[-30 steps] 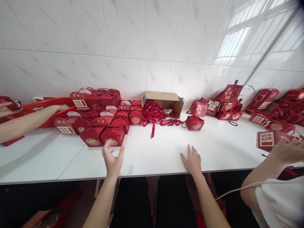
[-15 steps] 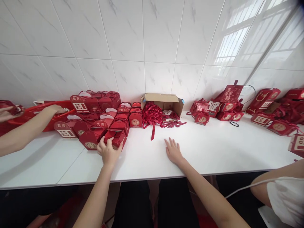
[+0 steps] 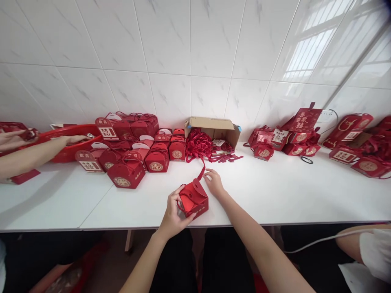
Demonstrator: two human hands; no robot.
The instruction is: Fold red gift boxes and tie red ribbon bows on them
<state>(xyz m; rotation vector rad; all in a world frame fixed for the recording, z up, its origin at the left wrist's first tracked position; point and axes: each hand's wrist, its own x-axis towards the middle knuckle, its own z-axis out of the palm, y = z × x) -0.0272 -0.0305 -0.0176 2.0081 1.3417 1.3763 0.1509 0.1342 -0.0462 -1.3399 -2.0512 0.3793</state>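
Observation:
My left hand (image 3: 174, 215) grips a small red gift box (image 3: 200, 209) near the table's front edge, thumb on the front side and fingers on the left. A twisted red cord crosses its top, and a rounded flap with a hole leans at the back. Just behind the box, my right hand (image 3: 214, 182) has its fingertips pinched at the side of a red ribbon (image 3: 202, 169). That ribbon trails from a heap of red ribbons (image 3: 200, 144) spilling out of an open cardboard box (image 3: 212, 122).
Several red gift boxes (image 3: 126, 173) stand in rows on the left. Another person's arm (image 3: 45, 154) reaches into a red basin (image 3: 65, 154) at far left. More red boxes (image 3: 301, 138) are stacked at right, beside a black ring (image 3: 306, 160). A white-sleeved person (image 3: 375, 248) sits at right.
My left hand has taken a gift box from the front of the left rows and brought it right, towards me. My right hand has moved from lying flat on the table to the ribbon.

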